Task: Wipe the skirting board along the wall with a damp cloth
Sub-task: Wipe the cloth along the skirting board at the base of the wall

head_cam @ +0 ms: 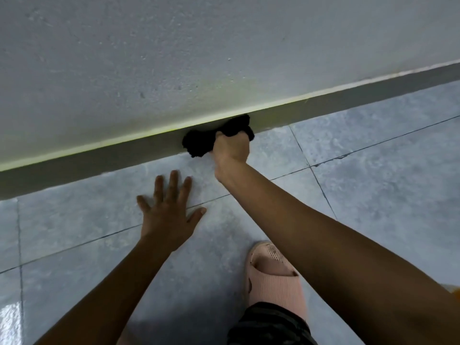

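- right hand [231, 148] clenched round black cloth [199, 143], fingers curled into it, knuckles toward the wall
- cloth bunched, sticks out both sides of the fist: bigger lump to the left, smaller lump up and right
- cloth pressed against skirting [99, 160], at about the middle of the visible run; its top edge reaches the skirting's upper lip
- skirting is a dark grey band, runs diagonally from lower left to upper right, meets floor [373, 170] along its bottom edge
- pale strip along the skirting top, yellowish-green tint where it meets the wall [174, 58]
- wall light grey, rough texture, small pits and marks
- left hand [169, 212] released, flat on the floor, palm down, fingers spread and pointing toward the skirting, holding nothing
- left hand sits near the skirting but apart from it, just left of and below the right wrist
- floor is grey-blue tile with thin dark grout lines; one grout line passes under the left hand
- glare patch on the tile at bottom left
- pink slipper [273, 277] on the floor bottom centre, toe toward the wall, partly under the right forearm
- dark patterned fabric [268, 324] at bottom edge covers the slipper's rear, looks like a trouser leg
- both forearms bare, reaching in from bottom of view
- small yellow bit at right edge, cannot tell what it is
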A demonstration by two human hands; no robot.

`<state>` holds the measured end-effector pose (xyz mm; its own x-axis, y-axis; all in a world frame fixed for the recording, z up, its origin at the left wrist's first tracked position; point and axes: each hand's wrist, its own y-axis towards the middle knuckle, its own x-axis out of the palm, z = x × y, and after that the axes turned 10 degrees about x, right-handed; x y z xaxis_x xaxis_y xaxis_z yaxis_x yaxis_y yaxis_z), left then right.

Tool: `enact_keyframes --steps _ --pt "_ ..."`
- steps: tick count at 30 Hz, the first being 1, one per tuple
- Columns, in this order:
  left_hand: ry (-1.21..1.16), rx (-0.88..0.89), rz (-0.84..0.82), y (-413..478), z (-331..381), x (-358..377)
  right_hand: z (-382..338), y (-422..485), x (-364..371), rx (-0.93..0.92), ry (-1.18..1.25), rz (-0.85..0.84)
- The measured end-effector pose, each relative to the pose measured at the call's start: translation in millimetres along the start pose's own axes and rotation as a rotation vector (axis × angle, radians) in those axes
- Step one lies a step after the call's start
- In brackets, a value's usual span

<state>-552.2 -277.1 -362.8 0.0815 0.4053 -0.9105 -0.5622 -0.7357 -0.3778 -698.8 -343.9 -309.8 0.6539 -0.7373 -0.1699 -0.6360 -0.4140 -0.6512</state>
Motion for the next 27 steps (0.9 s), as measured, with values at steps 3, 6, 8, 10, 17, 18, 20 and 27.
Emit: enact_keyframes --steps 3,6,8,10,17,18,20,27 --pt "0.002 0.003 0.006 0.3 -0.5 3.5 -16.9 21.5 -17.8 -0.134 -0.05 0.215" --pt "0.011 -0.001 0.005 1.0 -1.3 4.6 -24.1 45.5 -36.4 -0.092 -0.103 0.248" --pt "0.01 -0.002 0.013 1.3 0.0 4.4 -18.8 49.5 -37.5 -0.047 -0.161 0.201" --pt "0.018 -0.008 0.02 1.5 1.5 4.2 -10.0 42.7 -30.0 -0.002 -0.209 0.117" --pt "0.022 0.004 0.028 2.6 -2.2 5.4 -28.5 40.0 -40.2 -0.154 -0.163 0.18" --pt "0.022 0.001 0.034 1.8 -2.5 6.2 -35.3 50.6 -49.1 -0.147 -0.191 0.233" --pt "0.041 -0.004 0.06 1.2 -1.3 9.3 -43.4 70.0 -64.2 -0.091 -0.258 0.271" --pt "0.014 0.132 0.087 24.3 16.6 2.9 -15.9 63.3 -58.7 -0.101 -0.458 0.046"
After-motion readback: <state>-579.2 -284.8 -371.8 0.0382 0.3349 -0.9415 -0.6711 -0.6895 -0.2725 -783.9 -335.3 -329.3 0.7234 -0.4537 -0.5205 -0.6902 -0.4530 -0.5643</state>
